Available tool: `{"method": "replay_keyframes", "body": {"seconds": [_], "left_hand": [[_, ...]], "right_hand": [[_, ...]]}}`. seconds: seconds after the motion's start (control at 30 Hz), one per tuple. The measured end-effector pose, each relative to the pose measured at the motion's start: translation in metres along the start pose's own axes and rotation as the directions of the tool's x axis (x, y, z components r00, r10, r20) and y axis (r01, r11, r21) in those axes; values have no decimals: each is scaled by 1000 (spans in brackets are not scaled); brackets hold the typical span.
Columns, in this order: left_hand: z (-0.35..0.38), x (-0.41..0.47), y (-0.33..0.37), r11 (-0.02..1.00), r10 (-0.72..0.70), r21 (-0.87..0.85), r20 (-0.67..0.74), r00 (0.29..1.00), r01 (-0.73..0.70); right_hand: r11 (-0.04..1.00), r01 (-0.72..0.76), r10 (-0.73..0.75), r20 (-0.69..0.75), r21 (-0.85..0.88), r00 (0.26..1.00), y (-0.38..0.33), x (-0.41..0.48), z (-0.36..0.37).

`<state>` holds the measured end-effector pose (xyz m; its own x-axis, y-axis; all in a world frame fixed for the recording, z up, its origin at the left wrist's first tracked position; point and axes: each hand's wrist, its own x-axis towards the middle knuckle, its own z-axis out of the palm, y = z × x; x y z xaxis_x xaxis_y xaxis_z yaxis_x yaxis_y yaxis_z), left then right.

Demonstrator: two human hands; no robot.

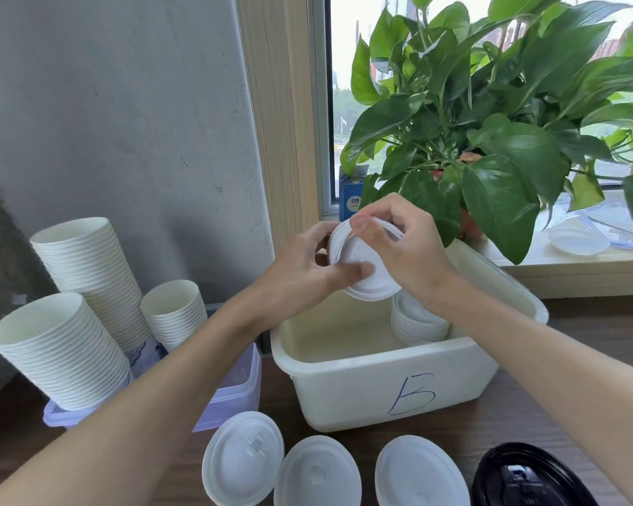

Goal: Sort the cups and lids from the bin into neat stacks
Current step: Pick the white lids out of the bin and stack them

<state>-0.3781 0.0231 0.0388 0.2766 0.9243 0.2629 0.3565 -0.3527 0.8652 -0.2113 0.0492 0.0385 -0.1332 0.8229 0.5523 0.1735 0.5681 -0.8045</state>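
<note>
White lids (362, 264) clamped between both hands' fingers (359, 273), count unclear, bin (380, 392) stack half hidden

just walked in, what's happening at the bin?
A person's left hand and right hand hold a stack of white lids above the white bin. More lids sit inside it. Three cup stacks stand on the left; lid stacks lie in front.

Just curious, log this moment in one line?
both hands: left hand, right hand | holding: lid stack | over: bin
</note>
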Motion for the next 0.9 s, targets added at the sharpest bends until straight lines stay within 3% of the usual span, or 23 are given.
{"method": "replay_keyframes", "body": {"seconds": [0.1,0.23,0.37,0.57,0.9], "left_hand": [[1,1,-1,998,-56,16,3,998,56],[-1,1,-2,998,-56,-8,-73,996,56],[-1,0,-1,1000,-15,26,-31,999,16],[1,0,2,999,-30,23,8,1000,29],[-4,-1,-2,999,45,-8,-16,999,-45]], "right_hand": [[998,-30,33,-57,50,998,0,1,0],[994,-68,65,35,82,997,2,0,-2],[999,-43,44,137,-12,990,3,-1,-2],[999,-45,45,57,-12,997,0,0,-2],[1000,-12,12,67,-7,998,0,0,-1]]}}
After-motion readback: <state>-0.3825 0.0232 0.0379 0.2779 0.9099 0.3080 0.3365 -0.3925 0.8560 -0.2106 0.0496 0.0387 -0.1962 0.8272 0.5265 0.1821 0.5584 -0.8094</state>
